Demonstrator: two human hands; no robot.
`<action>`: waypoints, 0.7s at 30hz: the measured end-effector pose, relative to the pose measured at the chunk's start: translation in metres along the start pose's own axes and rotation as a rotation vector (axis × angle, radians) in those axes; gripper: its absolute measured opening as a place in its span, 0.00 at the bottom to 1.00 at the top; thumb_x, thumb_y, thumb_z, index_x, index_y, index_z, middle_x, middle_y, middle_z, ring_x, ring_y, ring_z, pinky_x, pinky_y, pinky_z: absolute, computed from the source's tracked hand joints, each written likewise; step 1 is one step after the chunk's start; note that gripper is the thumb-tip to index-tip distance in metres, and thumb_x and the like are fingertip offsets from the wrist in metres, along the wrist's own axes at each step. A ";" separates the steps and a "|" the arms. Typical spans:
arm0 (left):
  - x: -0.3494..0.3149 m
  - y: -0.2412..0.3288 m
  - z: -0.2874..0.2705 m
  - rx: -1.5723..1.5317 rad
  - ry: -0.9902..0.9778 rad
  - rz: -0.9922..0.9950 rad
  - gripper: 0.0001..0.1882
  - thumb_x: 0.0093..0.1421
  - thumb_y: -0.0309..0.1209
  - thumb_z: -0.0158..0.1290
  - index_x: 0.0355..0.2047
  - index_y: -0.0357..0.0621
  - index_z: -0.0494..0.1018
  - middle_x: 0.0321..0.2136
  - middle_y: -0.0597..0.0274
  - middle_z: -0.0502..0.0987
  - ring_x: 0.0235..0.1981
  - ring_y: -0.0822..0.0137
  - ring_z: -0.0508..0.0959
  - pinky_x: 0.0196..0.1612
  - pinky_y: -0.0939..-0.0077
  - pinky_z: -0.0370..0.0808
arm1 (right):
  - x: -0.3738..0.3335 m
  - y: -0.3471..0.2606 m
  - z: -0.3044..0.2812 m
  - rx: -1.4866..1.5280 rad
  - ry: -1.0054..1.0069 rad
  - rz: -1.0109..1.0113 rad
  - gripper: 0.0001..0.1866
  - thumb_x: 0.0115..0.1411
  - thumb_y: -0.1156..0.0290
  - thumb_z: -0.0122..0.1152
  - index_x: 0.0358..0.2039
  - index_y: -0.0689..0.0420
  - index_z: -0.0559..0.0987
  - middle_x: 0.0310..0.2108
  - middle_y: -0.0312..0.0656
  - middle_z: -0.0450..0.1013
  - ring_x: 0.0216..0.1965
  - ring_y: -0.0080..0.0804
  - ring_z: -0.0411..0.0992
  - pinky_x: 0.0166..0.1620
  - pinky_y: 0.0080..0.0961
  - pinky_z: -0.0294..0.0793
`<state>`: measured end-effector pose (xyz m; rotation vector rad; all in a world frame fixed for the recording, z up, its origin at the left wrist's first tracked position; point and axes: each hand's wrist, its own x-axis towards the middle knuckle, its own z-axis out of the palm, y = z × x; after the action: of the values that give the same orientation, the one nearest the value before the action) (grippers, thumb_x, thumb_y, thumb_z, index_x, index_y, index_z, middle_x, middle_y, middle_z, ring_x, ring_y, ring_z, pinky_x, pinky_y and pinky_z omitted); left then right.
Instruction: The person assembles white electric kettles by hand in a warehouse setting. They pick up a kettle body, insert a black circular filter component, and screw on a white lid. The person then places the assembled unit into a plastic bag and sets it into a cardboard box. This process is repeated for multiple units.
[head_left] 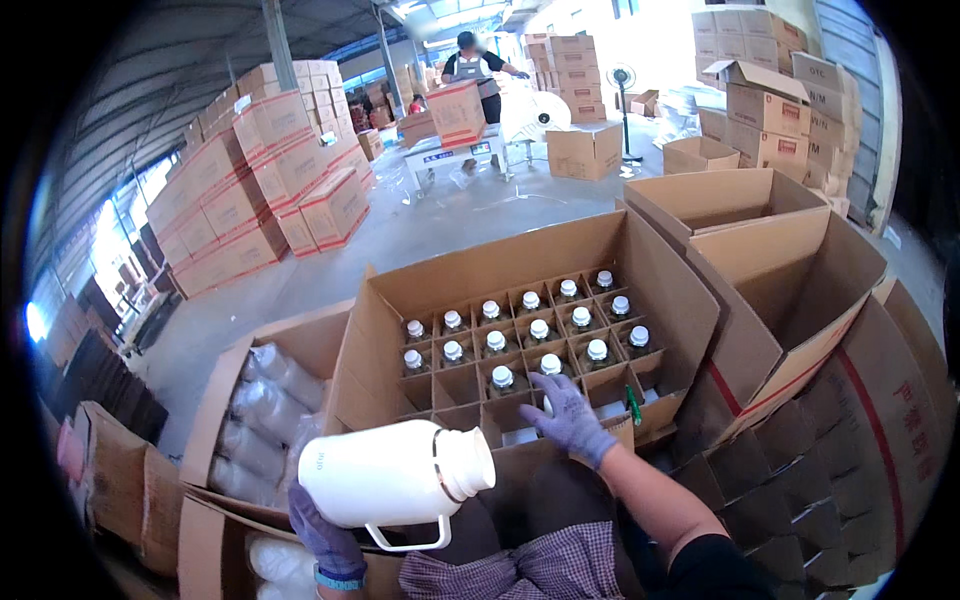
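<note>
My left hand [325,535], in a purple-grey glove, is closed around the base of a cream-white thermos jug [375,475]. The jug lies tilted on its side, its open neck pointing right and its handle downward. In front of me stands a large open carton [480,262] with cardboard dividers. Many of its cells hold clear bottles with white caps [502,378]; several near cells show no cap. Over the near rows, my gloved right hand [572,418] has its fingers curled around what looks like another white-capped bottle, mostly hidden beneath them.
A carton of plastic-wrapped pieces [265,400] sits at the left, another below it. Open cartons [790,270] and cardboard dividers [800,470] stand at the right. A green strip [633,405] hangs by the near divider. Farther off, a person works behind a bench [455,160] among stacked boxes.
</note>
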<state>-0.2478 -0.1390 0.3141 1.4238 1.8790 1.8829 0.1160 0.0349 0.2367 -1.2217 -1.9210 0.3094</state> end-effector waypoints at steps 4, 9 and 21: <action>-0.021 0.054 0.033 -0.094 -0.009 0.126 0.31 0.73 0.53 0.33 0.43 0.35 0.72 0.38 0.54 0.76 0.40 0.65 0.76 0.46 0.68 0.72 | -0.048 -0.008 0.011 0.503 -0.366 -0.093 0.35 0.62 0.54 0.62 0.63 0.61 0.65 0.51 0.47 0.73 0.52 0.38 0.73 0.62 0.33 0.67; -0.044 0.042 0.017 -0.161 -0.170 0.092 0.29 0.74 0.48 0.31 0.46 0.34 0.73 0.40 0.54 0.78 0.40 0.63 0.77 0.46 0.66 0.73 | -0.078 -0.118 -0.080 0.695 -0.595 0.119 0.40 0.57 0.57 0.65 0.65 0.61 0.62 0.58 0.52 0.70 0.55 0.43 0.72 0.62 0.37 0.67; -0.077 -0.008 0.001 0.168 -0.319 0.343 0.19 0.71 0.30 0.43 0.60 0.36 0.63 0.49 0.41 0.73 0.46 0.47 0.76 0.49 0.55 0.75 | -0.126 -0.127 -0.060 0.892 -0.358 0.572 0.38 0.65 0.57 0.60 0.68 0.58 0.55 0.61 0.52 0.60 0.63 0.43 0.61 0.66 0.39 0.60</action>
<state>-0.2088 -0.1875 0.2674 2.0731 1.7585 1.5206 0.1041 -0.1471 0.2848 -1.0778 -1.3535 1.5772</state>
